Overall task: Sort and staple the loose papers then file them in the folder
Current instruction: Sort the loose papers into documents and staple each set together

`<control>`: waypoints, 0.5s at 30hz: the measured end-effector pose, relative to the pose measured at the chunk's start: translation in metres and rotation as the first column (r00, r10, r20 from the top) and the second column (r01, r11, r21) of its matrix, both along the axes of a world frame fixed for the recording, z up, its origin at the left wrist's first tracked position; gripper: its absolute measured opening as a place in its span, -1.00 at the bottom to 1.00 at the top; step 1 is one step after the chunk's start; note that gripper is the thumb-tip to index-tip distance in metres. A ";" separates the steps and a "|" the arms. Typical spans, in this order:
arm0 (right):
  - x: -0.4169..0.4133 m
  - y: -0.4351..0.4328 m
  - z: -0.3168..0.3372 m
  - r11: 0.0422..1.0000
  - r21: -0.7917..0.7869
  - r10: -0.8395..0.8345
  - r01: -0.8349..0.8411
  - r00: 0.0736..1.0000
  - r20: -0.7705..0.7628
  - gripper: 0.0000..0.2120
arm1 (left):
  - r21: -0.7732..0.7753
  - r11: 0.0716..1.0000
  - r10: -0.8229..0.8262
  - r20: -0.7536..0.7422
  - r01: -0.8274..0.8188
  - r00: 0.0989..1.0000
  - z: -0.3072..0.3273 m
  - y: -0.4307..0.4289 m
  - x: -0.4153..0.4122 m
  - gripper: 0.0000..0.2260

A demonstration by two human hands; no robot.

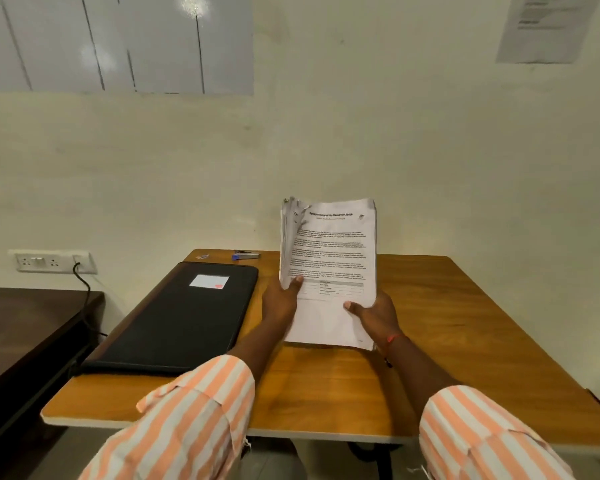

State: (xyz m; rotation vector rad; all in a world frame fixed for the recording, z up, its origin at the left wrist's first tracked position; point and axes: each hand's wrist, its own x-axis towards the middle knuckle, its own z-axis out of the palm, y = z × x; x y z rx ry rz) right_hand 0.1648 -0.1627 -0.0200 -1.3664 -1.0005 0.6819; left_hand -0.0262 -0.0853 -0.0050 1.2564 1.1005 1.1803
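A thick stack of printed papers (333, 258) stands upright above the middle of the wooden table (447, 323). My left hand (280, 301) grips its lower left edge, thumb on the front page. My right hand (374, 317) holds the lower right corner, thumb across the page. The left edges of the sheets fan out unevenly. A closed black folder (174, 323) with a white label lies flat on the table's left half. A small stapler (246, 255) lies at the table's far edge, beyond the folder.
A cream wall rises right behind the table. A dark desk (25, 334) stands to the left, below a wall socket (54, 262) with a black cable. A whiteboard (115, 43) and a paper notice (548, 26) hang on the wall.
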 end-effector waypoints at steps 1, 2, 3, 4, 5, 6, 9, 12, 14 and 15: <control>0.012 -0.002 0.001 0.999 -0.034 -0.028 0.029 0.999 0.030 -0.58 | -0.039 0.999 -0.030 -0.025 0.029 0.999 -0.001 0.001 0.009 -0.51; 0.025 -0.005 0.001 0.995 -0.081 -0.047 0.053 0.996 0.070 -0.56 | -0.068 0.996 -0.066 -0.059 0.062 0.996 -0.001 0.000 0.016 -0.53; 0.039 -0.006 0.000 0.988 -0.135 -0.064 0.078 0.993 0.102 -0.54 | -0.070 0.992 -0.113 -0.133 0.104 0.985 -0.003 -0.001 0.023 -0.53; 0.056 -0.011 -0.004 0.975 -0.197 -0.074 0.102 0.987 0.144 -0.52 | -0.058 0.988 -0.152 -0.253 0.142 0.955 -0.007 -0.005 0.034 -0.53; 0.068 -0.012 -0.009 0.957 -0.265 -0.074 0.122 0.980 0.182 -0.47 | -0.057 0.983 -0.183 -0.384 0.175 0.905 -0.010 -0.009 0.040 -0.52; 0.080 -0.014 -0.015 0.931 -0.332 -0.080 0.150 0.973 0.217 -0.41 | -0.090 0.977 -0.212 -0.477 0.192 0.853 -0.014 -0.014 0.048 -0.52; 0.109 -0.024 -0.024 0.867 -0.444 -0.135 0.225 0.965 0.226 -0.41 | -0.111 0.969 -0.244 -0.576 0.221 0.780 -0.026 -0.032 0.078 -0.62; 0.129 -0.038 -0.022 0.825 -0.438 -0.242 0.356 0.924 0.295 -0.54 | 0.059 0.968 -0.150 -0.645 0.245 0.749 -0.033 -0.042 0.111 -0.71; 0.138 -0.048 -0.021 0.794 -0.412 -0.281 0.448 0.870 0.405 -0.61 | 0.081 0.968 -0.129 -0.650 0.237 0.749 -0.033 -0.049 0.132 -0.67; 0.143 -0.052 -0.023 0.787 -0.392 -0.293 0.477 0.848 0.442 -0.65 | 0.082 0.969 -0.124 -0.651 0.232 0.749 -0.033 -0.051 0.143 -0.63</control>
